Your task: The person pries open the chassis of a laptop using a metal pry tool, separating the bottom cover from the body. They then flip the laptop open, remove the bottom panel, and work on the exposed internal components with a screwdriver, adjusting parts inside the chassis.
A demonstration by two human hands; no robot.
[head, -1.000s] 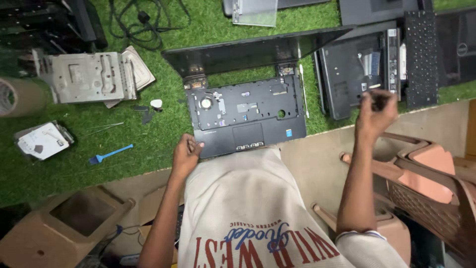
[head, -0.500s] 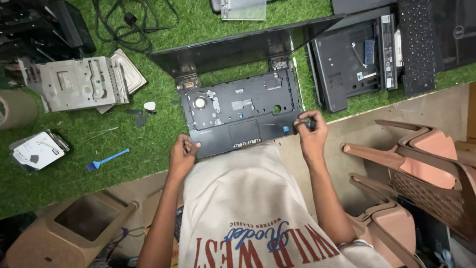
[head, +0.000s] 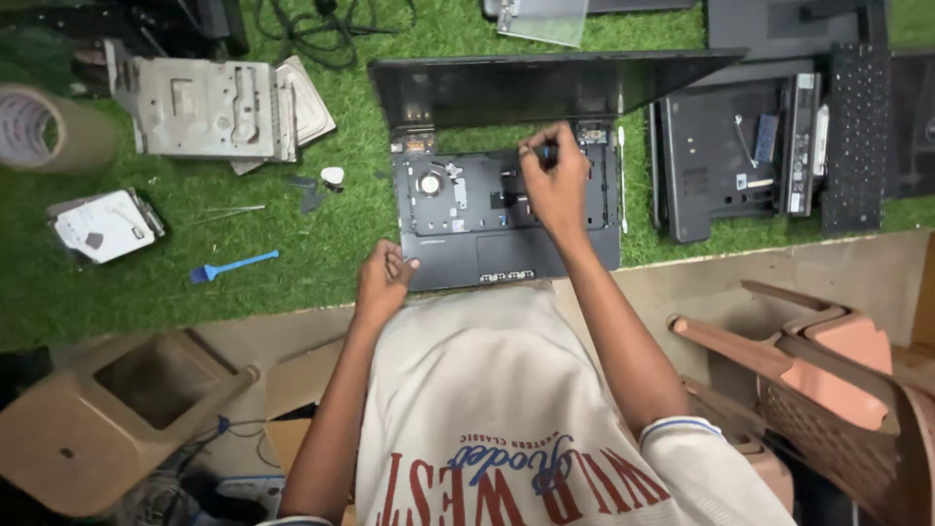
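Head view: an opened black laptop (head: 506, 209) with its keyboard removed lies on a green grass-like mat (head: 292, 253), close to the mat's near edge and about midway along it, its dark screen tilted back toward the far edge. The right hand (head: 555, 180) reaches over the bare upper deck of the laptop, fingers bunched and pinched around a small dark tool (head: 547, 152) near the right hinge; the tool's tip is hidden by the fingers, so what it touches cannot be told. The left hand (head: 383, 278) rests at the laptop's near left corner, fingers curled loosely inward, thumb side against the palm-rest edge; it holds nothing that can be seen.

To the right of the laptop, toward the mat's right edge, a second dark laptop base (head: 730, 156) lies open, and a loose black keyboard (head: 857, 136) stands just beyond it. To the left, a small white pick (head: 332, 175) lies near the laptop's left side, a blue brush (head: 229, 266) nearer the near edge, a hard drive (head: 105, 224) toward the left edge, and a grey metal chassis plate (head: 209, 107) toward the far left corner. A roll of brown tape (head: 44, 127) sits at the left edge. Terracotta plastic chairs (head: 828, 360) stand off the mat, at lower right.
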